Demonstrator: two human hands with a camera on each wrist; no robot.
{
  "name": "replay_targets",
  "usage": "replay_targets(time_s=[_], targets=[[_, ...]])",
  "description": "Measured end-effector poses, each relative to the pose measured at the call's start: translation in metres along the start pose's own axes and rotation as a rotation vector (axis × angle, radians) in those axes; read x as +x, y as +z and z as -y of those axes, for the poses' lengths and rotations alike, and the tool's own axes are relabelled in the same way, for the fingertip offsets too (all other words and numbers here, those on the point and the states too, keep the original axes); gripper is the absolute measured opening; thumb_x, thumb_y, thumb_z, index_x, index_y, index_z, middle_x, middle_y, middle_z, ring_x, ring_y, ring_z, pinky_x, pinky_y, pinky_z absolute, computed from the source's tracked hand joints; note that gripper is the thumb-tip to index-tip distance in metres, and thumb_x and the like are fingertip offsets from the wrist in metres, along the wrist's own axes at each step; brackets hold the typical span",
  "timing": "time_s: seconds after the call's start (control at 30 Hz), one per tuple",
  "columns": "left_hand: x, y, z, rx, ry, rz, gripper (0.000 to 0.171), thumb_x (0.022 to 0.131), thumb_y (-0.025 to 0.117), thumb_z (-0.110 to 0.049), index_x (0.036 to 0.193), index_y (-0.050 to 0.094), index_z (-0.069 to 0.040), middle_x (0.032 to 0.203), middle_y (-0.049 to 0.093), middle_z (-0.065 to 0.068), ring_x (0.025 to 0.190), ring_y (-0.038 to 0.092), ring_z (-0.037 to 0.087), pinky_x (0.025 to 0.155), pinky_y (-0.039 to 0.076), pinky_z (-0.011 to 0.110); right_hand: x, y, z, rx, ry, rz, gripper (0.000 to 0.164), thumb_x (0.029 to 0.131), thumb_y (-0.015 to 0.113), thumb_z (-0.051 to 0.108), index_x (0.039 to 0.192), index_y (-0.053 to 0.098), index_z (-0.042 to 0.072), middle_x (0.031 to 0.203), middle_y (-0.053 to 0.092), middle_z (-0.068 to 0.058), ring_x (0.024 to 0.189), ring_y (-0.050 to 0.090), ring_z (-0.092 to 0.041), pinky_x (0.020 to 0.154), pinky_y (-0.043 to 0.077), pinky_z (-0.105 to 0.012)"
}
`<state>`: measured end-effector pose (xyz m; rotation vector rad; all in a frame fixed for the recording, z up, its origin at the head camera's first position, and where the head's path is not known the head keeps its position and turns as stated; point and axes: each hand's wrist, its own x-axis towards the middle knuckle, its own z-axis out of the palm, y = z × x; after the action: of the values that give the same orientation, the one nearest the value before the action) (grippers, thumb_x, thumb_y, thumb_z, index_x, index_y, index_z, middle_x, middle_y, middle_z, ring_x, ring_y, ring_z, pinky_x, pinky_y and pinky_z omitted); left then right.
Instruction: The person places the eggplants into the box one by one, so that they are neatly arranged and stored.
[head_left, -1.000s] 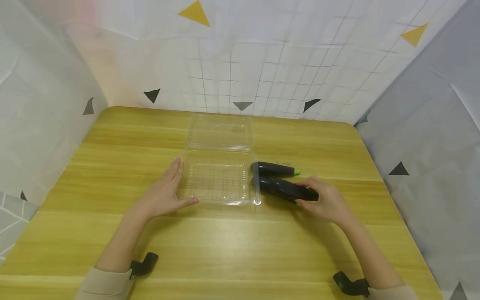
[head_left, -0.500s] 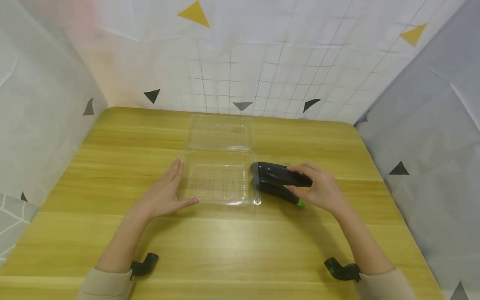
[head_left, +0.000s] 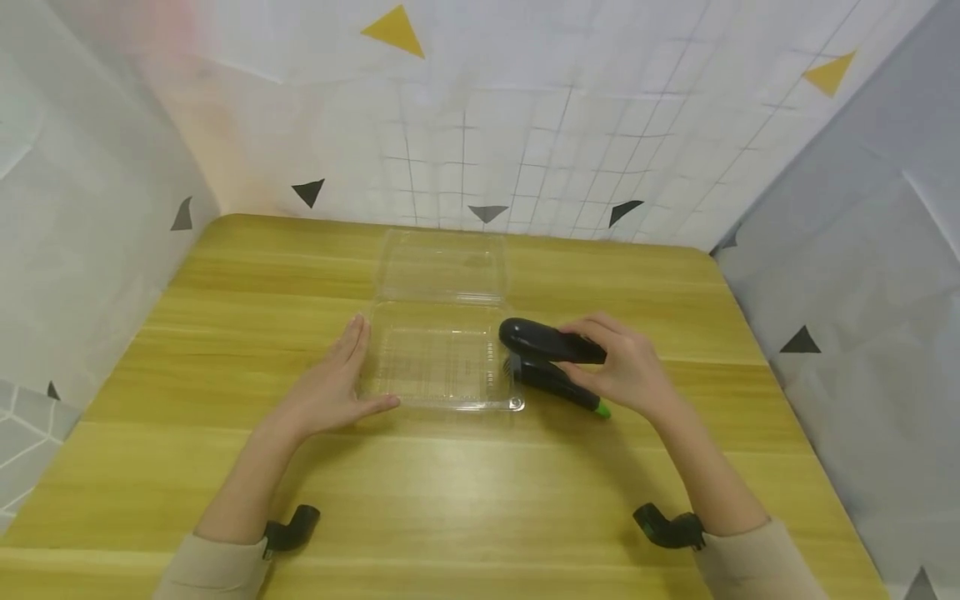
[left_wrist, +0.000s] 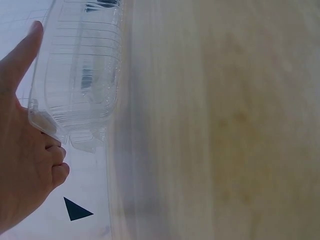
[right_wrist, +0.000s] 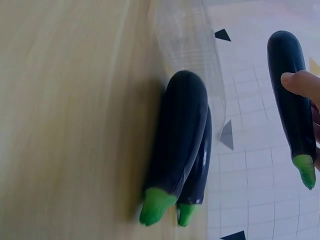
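My right hand (head_left: pixel 626 367) grips a dark eggplant (head_left: pixel 532 337) around its stem end, thumb on one side and fingers on the other. The right wrist view shows this eggplant (right_wrist: pixel 286 55) raised clear of two more. Of that pair, the nearer eggplant (right_wrist: pixel 177 135) and the farther eggplant (right_wrist: pixel 200 170) lie side by side on the table, green stems outward. Just left of them stands a clear plastic clamshell container (head_left: pixel 450 407), its lid folded back. My left hand (head_left: pixel 322 387) rests against the container's left side, fingers straight, thumb at the front rim.
The open lid (head_left: pixel 442 262) lies behind the container, toward the back of the wooden table (head_left: pixel 450 517). Patterned white sheeting (head_left: pixel 510 125) walls in the back and both sides. Black mounts (head_left: pixel 667 527) stick out from both wrists.
My right hand has carried the held eggplant back and to the left, and its rounded end now overlaps the container's right rim in the head view. The left hand stays put.
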<state>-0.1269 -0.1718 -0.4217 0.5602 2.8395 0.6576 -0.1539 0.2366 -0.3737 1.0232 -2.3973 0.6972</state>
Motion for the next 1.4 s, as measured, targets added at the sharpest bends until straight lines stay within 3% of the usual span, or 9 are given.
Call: replay_targets(time_s=[0.53, 1.13, 1.4], targets=[[0.000, 0.001, 0.003, 0.000, -0.003, -0.005, 0.117, 0.082, 0.057, -0.070, 0.152, -0.010, -0.005, 0.159, -0.016, 0.011, 0.145, -0.002, 0.033, 0.113, 0.017, 0.054, 0.025, 0.009, 0.010, 0.066, -0.028, 0.004, 0.048, 0.062, 0.090, 0.015, 0.106, 0.072, 0.010, 0.092, 0.065, -0.001, 0.077, 0.061, -0.016, 0.060, 0.054, -0.035], [0.002, -0.003, 0.001, 0.012, 0.005, -0.004, 0.116, 0.082, 0.058, -0.069, 0.152, -0.008, -0.003, 0.158, -0.016, 0.010, 0.146, -0.004, 0.030, 0.115, 0.013, 0.051, 0.050, 0.023, 0.013, 0.134, 0.039, 0.055, 0.044, 0.068, 0.087, 0.019, 0.108, 0.072, 0.011, 0.094, 0.066, 0.002, 0.084, 0.063, -0.014, 0.068, 0.054, -0.033], [0.001, -0.003, 0.000, 0.018, 0.000, -0.010, 0.116, 0.082, 0.058, -0.068, 0.153, -0.006, -0.003, 0.159, -0.014, 0.012, 0.145, -0.001, 0.032, 0.115, 0.015, 0.050, 0.065, 0.034, 0.013, 0.147, 0.012, 0.083, 0.044, 0.068, 0.087, 0.019, 0.108, 0.072, 0.011, 0.094, 0.064, 0.002, 0.085, 0.063, -0.014, 0.072, 0.054, -0.032]])
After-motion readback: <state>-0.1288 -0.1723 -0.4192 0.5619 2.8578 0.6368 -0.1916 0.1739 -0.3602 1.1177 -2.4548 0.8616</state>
